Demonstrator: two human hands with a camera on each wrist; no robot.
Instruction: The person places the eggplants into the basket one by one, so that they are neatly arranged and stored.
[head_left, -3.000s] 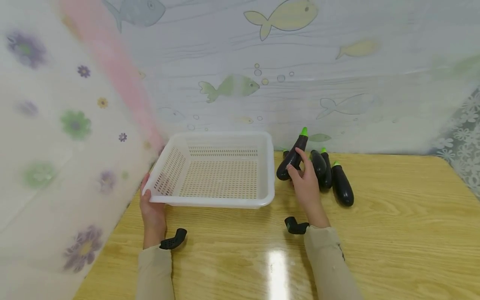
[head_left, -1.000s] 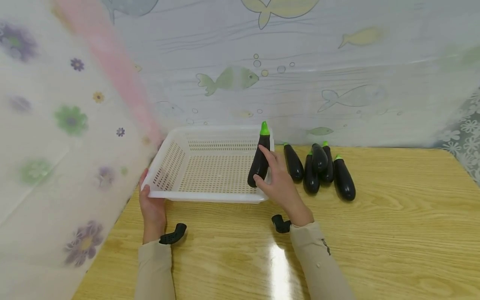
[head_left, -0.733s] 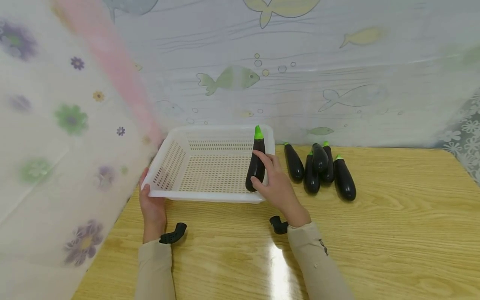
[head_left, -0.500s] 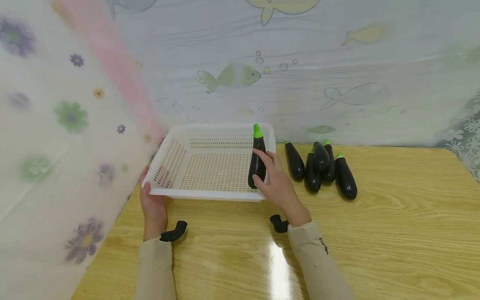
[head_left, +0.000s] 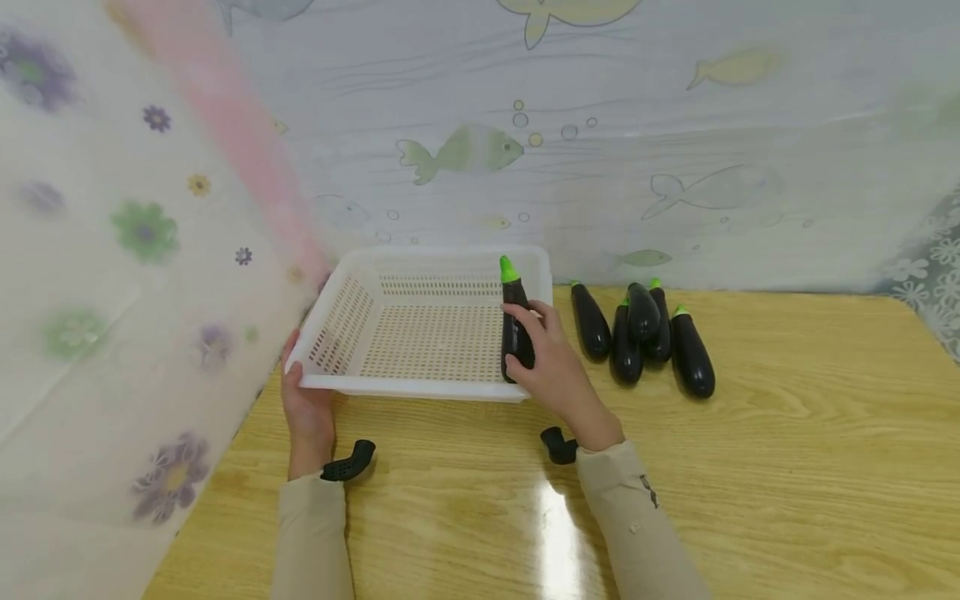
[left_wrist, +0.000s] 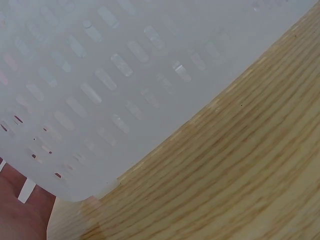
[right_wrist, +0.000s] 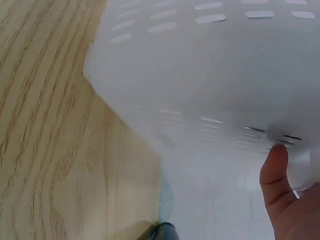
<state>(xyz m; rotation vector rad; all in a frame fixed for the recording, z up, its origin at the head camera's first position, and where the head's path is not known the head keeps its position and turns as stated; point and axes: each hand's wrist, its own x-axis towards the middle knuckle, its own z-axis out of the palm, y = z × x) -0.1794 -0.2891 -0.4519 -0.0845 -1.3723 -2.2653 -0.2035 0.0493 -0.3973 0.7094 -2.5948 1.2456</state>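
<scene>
Moved since 3 s ago: held eggplant (head_left: 516, 335), from right of white basket (head_left: 427, 387) to over its right end (contact: can't tell) | wood table (head_left: 795, 450): basket toward back-left corner | loose eggplants (head_left: 626, 354): five, near back edge, one atop others | left hand (head_left: 309, 410): gripping basket's front-left corner | right hand (head_left: 553, 364): pinching held eggplant

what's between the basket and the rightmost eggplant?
Head view shows four other eggplants: one nearest the basket, then a bunch of three.
</scene>
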